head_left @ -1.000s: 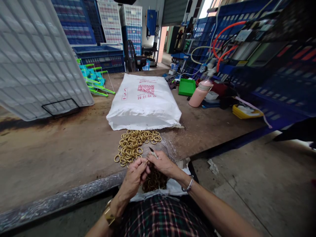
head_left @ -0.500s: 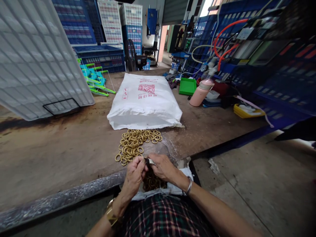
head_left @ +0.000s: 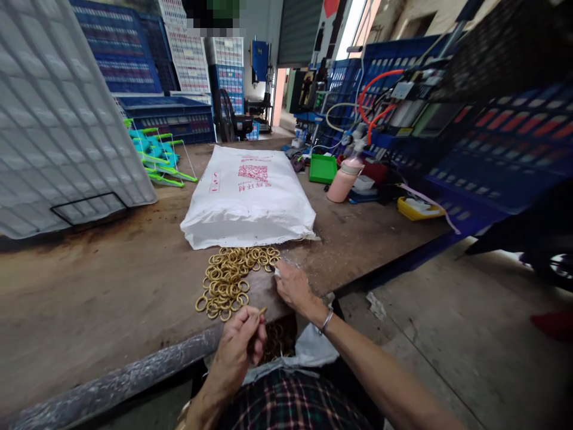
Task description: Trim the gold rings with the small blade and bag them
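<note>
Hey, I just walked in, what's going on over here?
Someone is handling gold-coloured rings at a workbench. The left hand pinches one ring, seen edge-on, near the bench's front edge. The right hand is at the right end of a loose pile of rings, with something pale, mostly hidden, at its fingertips. The pile lies just in front of a printed white sack. More rings sit in shadow below the bench edge.

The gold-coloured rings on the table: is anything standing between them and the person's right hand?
Nothing visible blocks the way: the right hand is close beside the nearest end of the gold-coloured rings, a small pale item in its grip. The white sack lies beyond the rings, not between.
</note>
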### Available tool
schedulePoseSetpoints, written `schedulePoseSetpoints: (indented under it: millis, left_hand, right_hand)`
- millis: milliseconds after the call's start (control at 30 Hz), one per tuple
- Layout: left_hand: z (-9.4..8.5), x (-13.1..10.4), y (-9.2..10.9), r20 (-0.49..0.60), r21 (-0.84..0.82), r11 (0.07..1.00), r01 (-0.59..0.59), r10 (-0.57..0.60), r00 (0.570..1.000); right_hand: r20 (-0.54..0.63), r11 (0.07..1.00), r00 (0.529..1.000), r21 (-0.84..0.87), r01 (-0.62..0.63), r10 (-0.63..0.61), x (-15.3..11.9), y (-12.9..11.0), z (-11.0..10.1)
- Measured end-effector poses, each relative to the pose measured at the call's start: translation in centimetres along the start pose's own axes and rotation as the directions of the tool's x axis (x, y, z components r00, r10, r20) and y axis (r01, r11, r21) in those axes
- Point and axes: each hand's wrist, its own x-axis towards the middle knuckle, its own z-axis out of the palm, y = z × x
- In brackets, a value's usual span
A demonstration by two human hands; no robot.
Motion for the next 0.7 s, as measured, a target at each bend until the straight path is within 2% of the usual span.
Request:
schedulePoseSetpoints:
  millis: [100, 200, 433, 500, 600, 700]
  left_hand:
    - [-0.1, 0.5, -0.2, -0.047, -0.135, 0.99, 0.033, -0.04, 0.998]
    - [-0.5, 0.9, -0.3, -0.085, -0.204, 0.978, 0.052, -0.071, 0.994]
    - [-1.0, 0.9, 0.4, 0.021, -0.363, 0.919, 0.157, -0.16, 0.987]
    - [-1.0, 1.1, 0.4, 0.019, -0.376, 0.911, 0.167, -0.173, 0.985]
    - [-0.8, 1.4, 0.3, -0.053, -0.327, 0.937, 0.12, -0.145, 0.988]
    - [-0.3, 1.8, 0.2, -0.121, -0.196, 0.981, -0.008, -0.016, 0.993]
  right_hand:
    - [-0.059, 0.996, 0.994, -0.007, -0.09, 0.089, 1.7, 0.7, -0.3]
    - [-0.064, 0.992, 0.991, -0.038, -0.123, 0.121, 2.6, 0.7, -0.2]
    - [-0.072, 0.995, 0.993, -0.015, -0.097, 0.095, 2.9, 1.1, 0.1]
    - [-0.079, 0.996, 0.993, 0.029, -0.088, 0.09, 2.7, 1.4, 0.2]
    - [-0.108, 0.985, 0.993, 0.169, -0.031, 0.05, 2.1, 1.5, 0.4]
    - [-0.171, 0.925, 0.983, 0.36, 0.119, -0.06, 0.8, 0.7, 0.5]
